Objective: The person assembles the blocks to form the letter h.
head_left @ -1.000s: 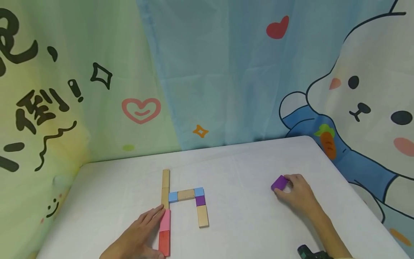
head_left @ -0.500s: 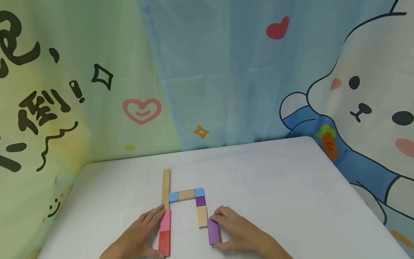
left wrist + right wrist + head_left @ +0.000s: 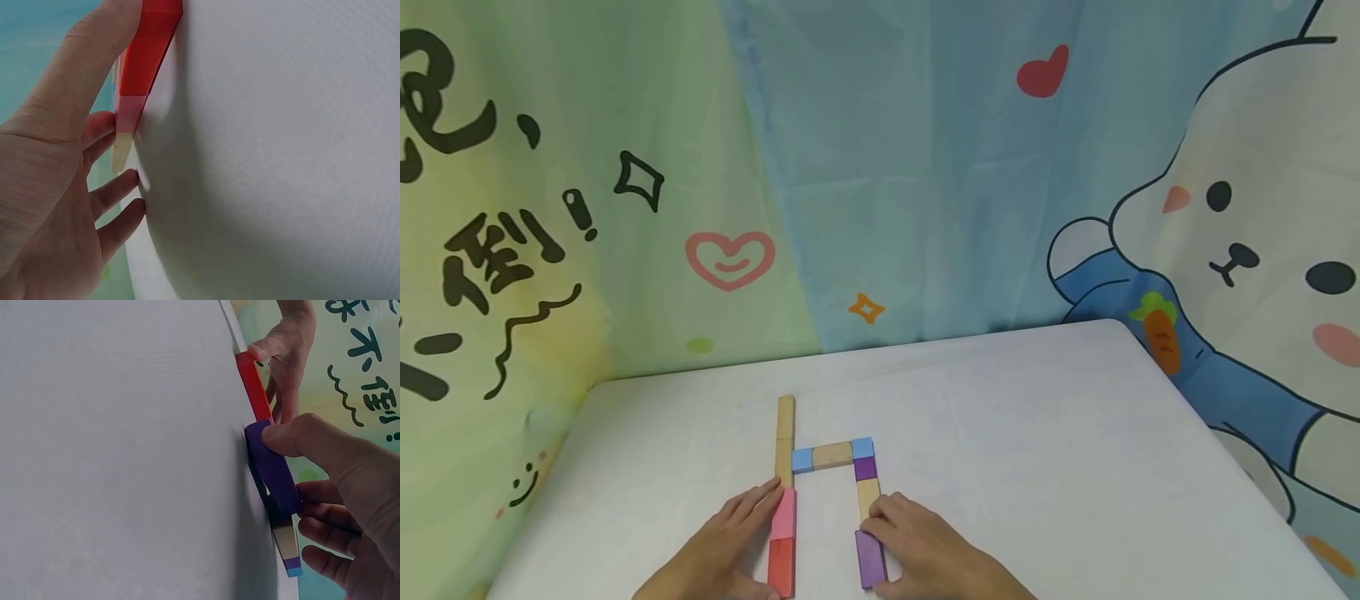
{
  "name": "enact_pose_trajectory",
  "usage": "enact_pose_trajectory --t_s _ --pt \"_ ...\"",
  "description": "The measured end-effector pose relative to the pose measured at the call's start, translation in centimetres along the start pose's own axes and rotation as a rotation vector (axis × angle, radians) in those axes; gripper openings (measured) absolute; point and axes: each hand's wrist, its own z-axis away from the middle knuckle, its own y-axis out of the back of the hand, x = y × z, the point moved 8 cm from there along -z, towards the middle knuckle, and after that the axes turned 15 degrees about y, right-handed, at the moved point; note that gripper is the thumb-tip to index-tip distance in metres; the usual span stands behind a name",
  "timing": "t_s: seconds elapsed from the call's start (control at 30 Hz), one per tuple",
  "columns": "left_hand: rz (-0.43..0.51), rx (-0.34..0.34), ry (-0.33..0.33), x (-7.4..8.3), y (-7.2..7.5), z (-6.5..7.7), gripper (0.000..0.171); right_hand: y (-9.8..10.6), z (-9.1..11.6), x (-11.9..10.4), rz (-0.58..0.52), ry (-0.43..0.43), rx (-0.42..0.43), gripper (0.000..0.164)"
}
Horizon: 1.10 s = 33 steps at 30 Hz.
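Note:
My right hand (image 3: pixel 936 554) pinches a purple block (image 3: pixel 870 560) between thumb and fingertips, at the near end of a plain wooden block (image 3: pixel 868 493). In the right wrist view the held block has a dark shadow beside it, close over the table. The left hand (image 3: pixel 722 546) rests beside a straight row. Its thumb is at the near end of a red block (image 3: pixel 781 567), its fingertips along a pink block (image 3: pixel 783 514) and the wood block beyond. From that row a short branch runs right: a light blue block (image 3: pixel 802 460), a wooden block (image 3: pixel 832 455) and another blue block (image 3: pixel 862 448).
A small purple block (image 3: pixel 865 468) sits between the corner blue block and the wooden one. Plain wooden blocks (image 3: pixel 786 417) form the row's far end. The white table (image 3: pixel 1037 450) backs onto a printed curtain (image 3: pixel 925 208).
The right hand has come in from the right side of the table with the purple block, then slid it left to line up below the wooden block. The left hand stays put.

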Motion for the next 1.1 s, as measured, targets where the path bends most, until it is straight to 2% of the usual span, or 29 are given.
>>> enact_pose_trajectory --t_s 0.1,0.23,0.4,0.6,0.7,0.93,1.1 --pt "-0.011 0.010 -0.003 -0.1 0.0 0.0 0.120 -0.2 0.1 0.2 -0.001 -0.025 -0.018 0.053" --pt "0.000 -0.011 0.015 -0.3 -0.2 -0.1 0.121 -0.3 0.4 0.5 -0.011 -0.061 -0.043 0.053" --pt "0.029 -0.043 0.049 -0.5 -0.5 -0.3 0.122 -0.2 0.6 0.5 0.000 -0.050 -0.022 0.051" --pt "0.020 -0.029 0.029 -0.2 -0.2 -0.1 0.122 -0.4 0.8 0.6 -0.038 -0.072 -0.038 0.052" --pt "0.021 -0.044 0.045 -0.2 -0.2 -0.2 0.122 -0.5 1.0 0.7 -0.057 -0.082 -0.051 0.053" --pt "0.028 -0.057 0.065 -0.1 -0.3 -0.3 0.122 -0.9 1.5 1.2 -0.164 -0.193 -0.131 0.062" --pt "-0.021 -0.038 0.063 -0.1 -0.6 -0.3 0.121 -0.3 1.9 1.4 -0.181 -0.235 -0.066 0.064"
